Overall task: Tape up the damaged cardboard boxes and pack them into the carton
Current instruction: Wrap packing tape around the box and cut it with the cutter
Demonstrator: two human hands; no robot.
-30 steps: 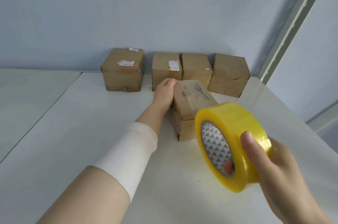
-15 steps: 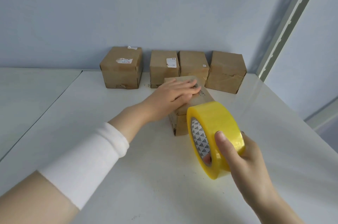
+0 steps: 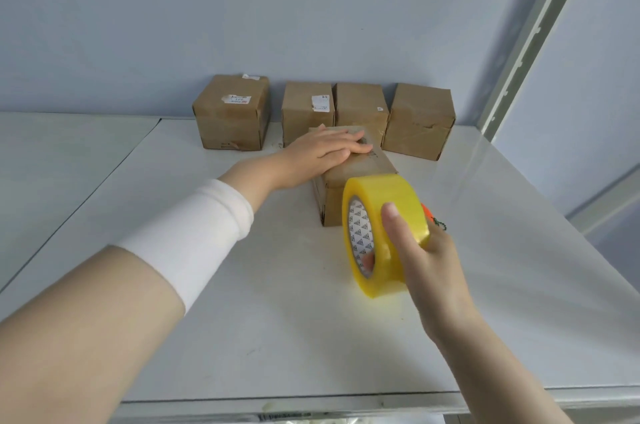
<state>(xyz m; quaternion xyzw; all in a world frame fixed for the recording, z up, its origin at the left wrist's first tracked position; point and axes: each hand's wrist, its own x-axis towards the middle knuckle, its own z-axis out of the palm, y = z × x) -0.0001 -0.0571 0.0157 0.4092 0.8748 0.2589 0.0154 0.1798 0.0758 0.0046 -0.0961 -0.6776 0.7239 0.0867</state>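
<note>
Head view: the left hand (image 3: 325, 150) lies flat, fingers straight, on top of a brown cardboard box (image 3: 363, 169) in the middle of the white table (image 3: 277, 319). The right hand (image 3: 429, 257) grips a fat roll of yellow tape (image 3: 384, 195), thumb outside and a fingertip in the hole, just in front of that box. The roll's core shows dark triangles. A row of four boxes (image 3: 360, 108) stands by the wall. Two carry white stickers (image 3: 236, 99); the writing is too small to read.
</note>
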